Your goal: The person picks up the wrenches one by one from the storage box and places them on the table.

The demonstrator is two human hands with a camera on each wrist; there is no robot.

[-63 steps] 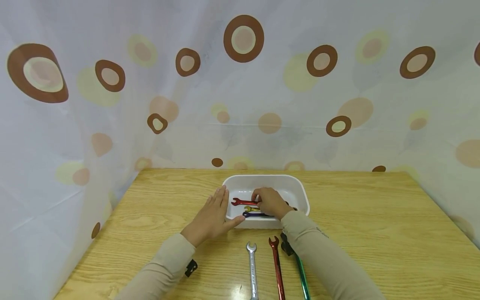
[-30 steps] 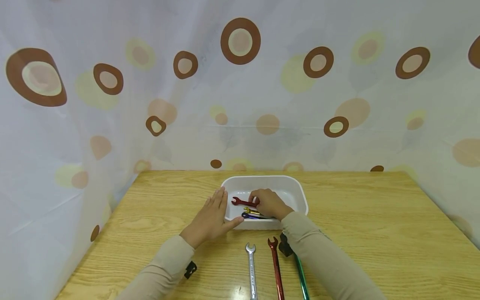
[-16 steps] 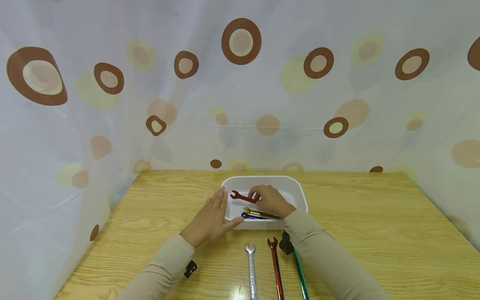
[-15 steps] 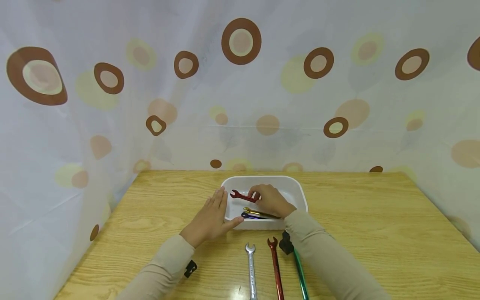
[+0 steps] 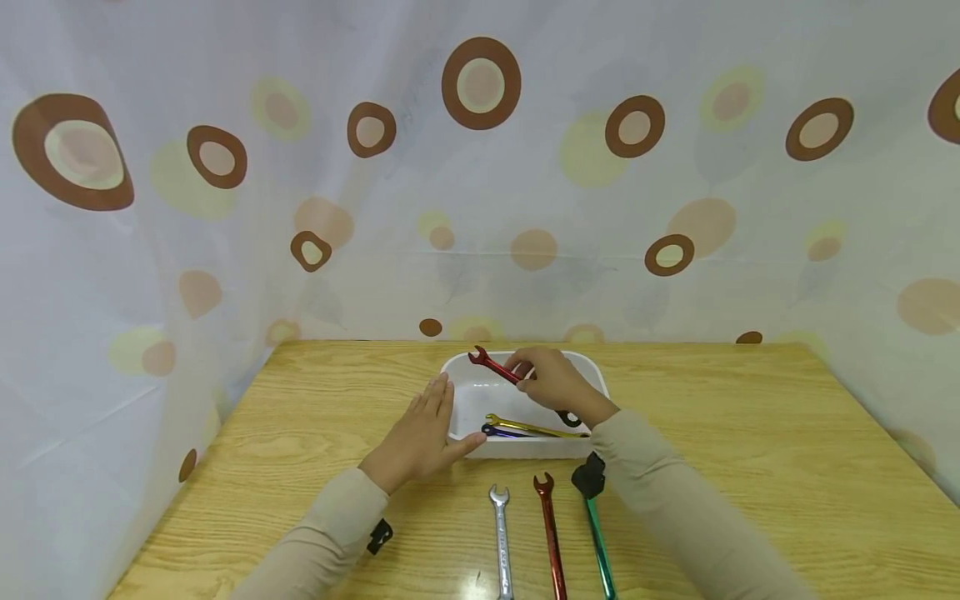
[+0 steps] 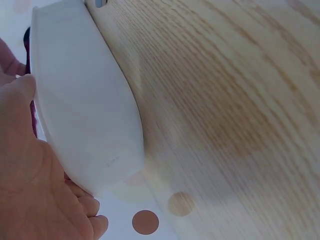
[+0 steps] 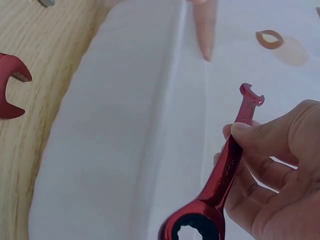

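R hand (image 5: 555, 382) has lifted small red wrench (image 5: 497, 367) above tray (image 5: 600, 387); L hand (image 5: 420, 433) unmoved

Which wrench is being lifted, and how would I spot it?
Find the white tub mid-table. Above it, the right hand pinches a short red wrench, tilted, clear of the gold wrench and blue wrench lying inside.

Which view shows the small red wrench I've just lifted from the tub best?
The right wrist view: the small red wrench fills the frame, pinched by the right hand, ring end and open end both visible. The head view shows it small; the left wrist view shows only a dark red sliver.
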